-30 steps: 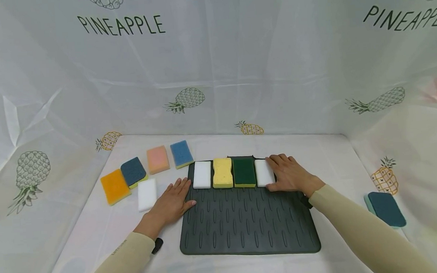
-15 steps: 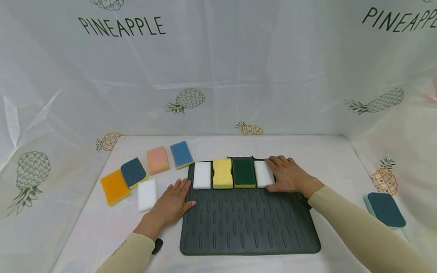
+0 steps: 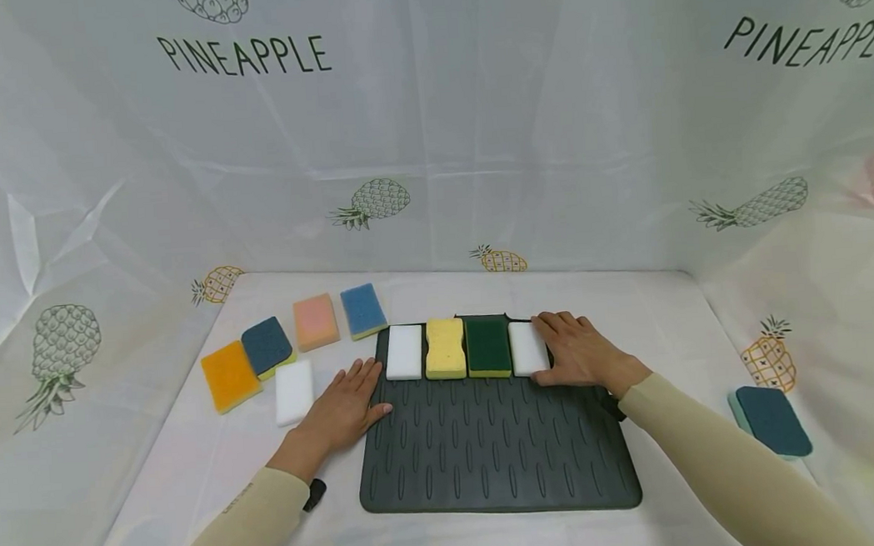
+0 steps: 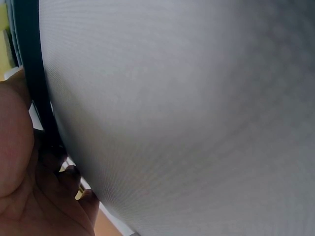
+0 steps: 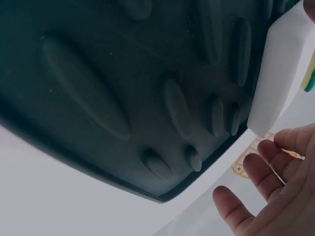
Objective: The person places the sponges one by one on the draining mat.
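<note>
Under "PINEAPPLE" lettering [image 3: 243,55], the left hand [image 3: 343,408], fingers straight, touches the ridged mat [image 3: 497,449] along its left edge; the right hand [image 3: 580,352] clasps the rightmost white sponge [image 3: 528,348] there.

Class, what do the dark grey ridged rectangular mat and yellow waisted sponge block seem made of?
Dark grey ridged rectangular mat: probably rubber or silicone, matte; its ridges look moulded in.
Yellow waisted sponge block: likely foam or cellulose, dull; its faintly speckled face suggests pores.

White sponge [image 3: 528,348] — flat on mat [image 3: 498,453]
</note>
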`<move>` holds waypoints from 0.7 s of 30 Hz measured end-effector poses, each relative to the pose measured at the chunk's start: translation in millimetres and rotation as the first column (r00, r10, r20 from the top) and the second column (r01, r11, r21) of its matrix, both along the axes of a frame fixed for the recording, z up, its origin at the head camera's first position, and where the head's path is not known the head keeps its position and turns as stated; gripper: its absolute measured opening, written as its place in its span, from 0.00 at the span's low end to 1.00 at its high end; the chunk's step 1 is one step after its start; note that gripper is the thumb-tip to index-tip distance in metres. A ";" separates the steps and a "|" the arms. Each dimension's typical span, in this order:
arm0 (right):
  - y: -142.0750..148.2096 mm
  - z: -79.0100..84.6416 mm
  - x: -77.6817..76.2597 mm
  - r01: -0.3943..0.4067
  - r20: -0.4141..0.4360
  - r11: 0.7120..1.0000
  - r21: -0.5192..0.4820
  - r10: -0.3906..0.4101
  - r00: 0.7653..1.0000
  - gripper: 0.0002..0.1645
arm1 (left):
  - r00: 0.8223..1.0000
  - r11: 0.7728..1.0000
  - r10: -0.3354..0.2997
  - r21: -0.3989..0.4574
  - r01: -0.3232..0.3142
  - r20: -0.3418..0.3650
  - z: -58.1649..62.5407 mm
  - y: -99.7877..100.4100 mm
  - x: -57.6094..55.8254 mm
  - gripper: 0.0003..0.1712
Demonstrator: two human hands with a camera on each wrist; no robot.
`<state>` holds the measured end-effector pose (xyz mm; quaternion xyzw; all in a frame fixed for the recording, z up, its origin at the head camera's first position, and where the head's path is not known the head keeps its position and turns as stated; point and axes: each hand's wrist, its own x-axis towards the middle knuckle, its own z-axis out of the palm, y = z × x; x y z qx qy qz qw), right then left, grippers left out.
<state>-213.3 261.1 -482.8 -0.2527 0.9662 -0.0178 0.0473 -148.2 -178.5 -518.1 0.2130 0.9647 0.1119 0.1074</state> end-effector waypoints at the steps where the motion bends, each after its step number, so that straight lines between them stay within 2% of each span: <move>1: 0.3 1.1 0.7 -0.001 -0.004 1.000 0.000 0.001 1.000 0.62 | 1.000 1.000 0.000 0.001 0.000 0.000 0.0 -0.1 -0.1 0.47; 7: 3.7 7.8 7.7 0.012 -0.039 1.000 -0.011 -0.012 0.999 0.64 | 1.000 1.000 -0.002 0.008 0.002 -0.002 0.6 -0.2 0.2 0.47; 11: 9.4 7.9 17.5 0.028 -0.134 0.999 -0.044 -0.034 0.990 0.59 | 1.000 1.000 -0.005 0.003 0.005 -0.006 0.5 -0.3 0.7 0.47; 15: 19.0 6.6 30.9 0.040 -0.260 0.995 -0.094 -0.063 0.964 0.50 | 1.000 1.000 -0.012 0.000 0.012 -0.014 2.1 -0.5 1.7 0.47; 21: 40.8 7.5 50.2 0.039 -0.413 0.983 -0.181 -0.112 0.904 0.41 | 1.000 1.000 -0.013 0.003 0.013 -0.011 5.3 -1.2 2.6 0.46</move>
